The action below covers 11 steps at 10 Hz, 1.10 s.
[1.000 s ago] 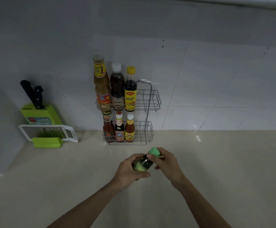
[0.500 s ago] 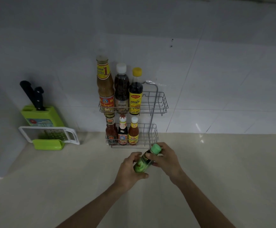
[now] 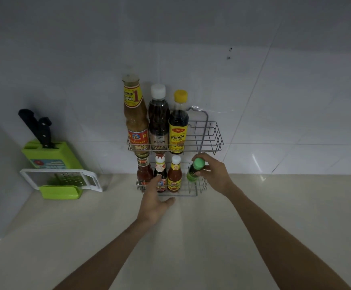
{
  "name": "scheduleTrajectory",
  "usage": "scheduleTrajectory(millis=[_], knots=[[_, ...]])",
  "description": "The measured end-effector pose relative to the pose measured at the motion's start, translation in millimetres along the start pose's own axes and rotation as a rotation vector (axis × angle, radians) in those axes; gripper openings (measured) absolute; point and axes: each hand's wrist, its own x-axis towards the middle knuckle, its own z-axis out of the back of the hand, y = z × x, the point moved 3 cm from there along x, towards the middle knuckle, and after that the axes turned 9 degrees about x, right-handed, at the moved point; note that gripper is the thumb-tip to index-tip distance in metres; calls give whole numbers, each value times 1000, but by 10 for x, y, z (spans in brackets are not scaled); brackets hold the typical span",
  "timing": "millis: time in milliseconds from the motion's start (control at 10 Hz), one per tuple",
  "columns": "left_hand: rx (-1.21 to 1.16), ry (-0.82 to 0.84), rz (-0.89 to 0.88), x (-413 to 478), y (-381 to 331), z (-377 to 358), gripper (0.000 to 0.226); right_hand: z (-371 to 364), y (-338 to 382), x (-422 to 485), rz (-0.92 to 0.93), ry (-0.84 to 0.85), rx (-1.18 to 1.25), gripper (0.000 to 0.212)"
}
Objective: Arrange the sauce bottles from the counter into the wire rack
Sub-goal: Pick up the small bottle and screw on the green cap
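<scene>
Fingers of the right hand (image 3: 214, 174) wrap the green-capped bottle (image 3: 195, 170), holding it tilted at the right end of the wire rack (image 3: 210, 141), level with its lower shelf. Left hand (image 3: 153, 199) hovers open in front of that shelf, fingertips near the three small sauce bottles (image 3: 160, 174) lined up there. Three tall bottles (image 3: 158, 120) fill the left of the upper shelf. Farther left on the counter (image 3: 275, 216) stand a green knife block (image 3: 49, 155) and a grater (image 3: 66, 181).

Two bare forearms, left hand (image 3: 152, 203), right hand (image 3: 216, 176)
</scene>
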Motion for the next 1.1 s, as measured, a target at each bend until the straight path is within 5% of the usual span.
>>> scheduleTrajectory(millis=[600, 1100], knots=[[77, 106, -13, 243, 10, -313, 88, -312, -362, 266, -142, 164, -242, 45], [161, 175, -25, 206, -43, -163, 70, -391, -470, -63, -246, 38, -261, 60]])
